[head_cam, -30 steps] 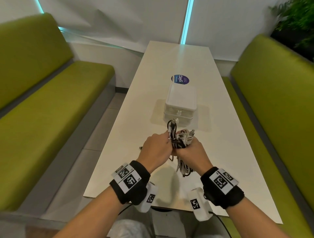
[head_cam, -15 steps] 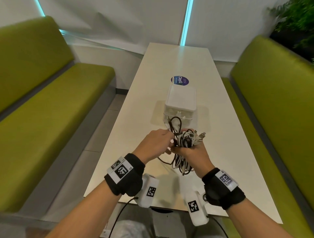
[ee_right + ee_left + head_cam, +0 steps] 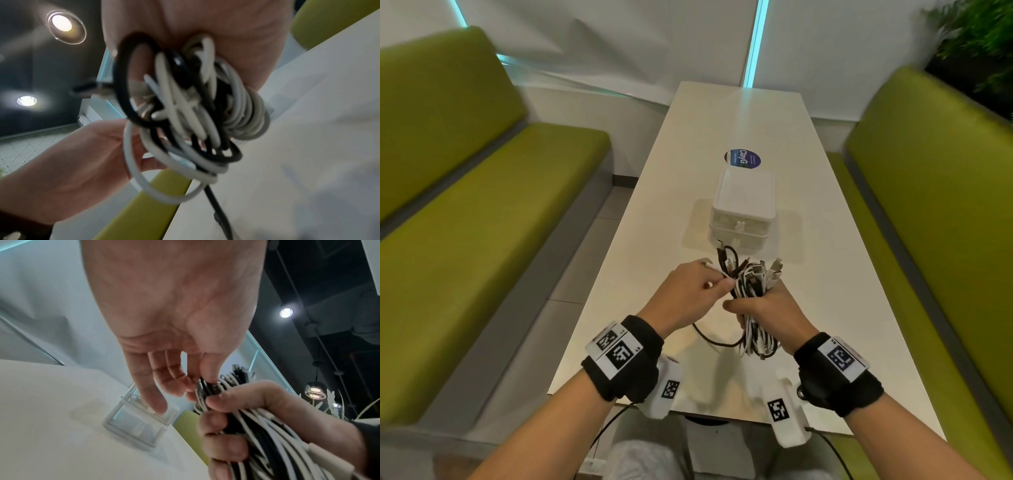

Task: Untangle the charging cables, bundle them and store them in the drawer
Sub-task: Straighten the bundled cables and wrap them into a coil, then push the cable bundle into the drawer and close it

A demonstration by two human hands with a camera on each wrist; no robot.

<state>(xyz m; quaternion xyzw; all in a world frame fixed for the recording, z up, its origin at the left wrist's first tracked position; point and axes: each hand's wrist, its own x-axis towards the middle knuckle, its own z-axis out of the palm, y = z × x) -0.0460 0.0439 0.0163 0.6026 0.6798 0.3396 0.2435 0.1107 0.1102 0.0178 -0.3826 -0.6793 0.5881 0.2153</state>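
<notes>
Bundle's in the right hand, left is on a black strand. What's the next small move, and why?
Probably keep winding: the left hand pinches a black cable at the bundle gripped by the right hand, while a loose black loop trails below. The drawer box looks closed.

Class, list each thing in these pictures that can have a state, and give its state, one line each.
cable bundle: coiled, off the table, gripped in the right hand
black cable: loose end, pinched by the left hand
drawer box: drawers closed, standing on the table
</notes>
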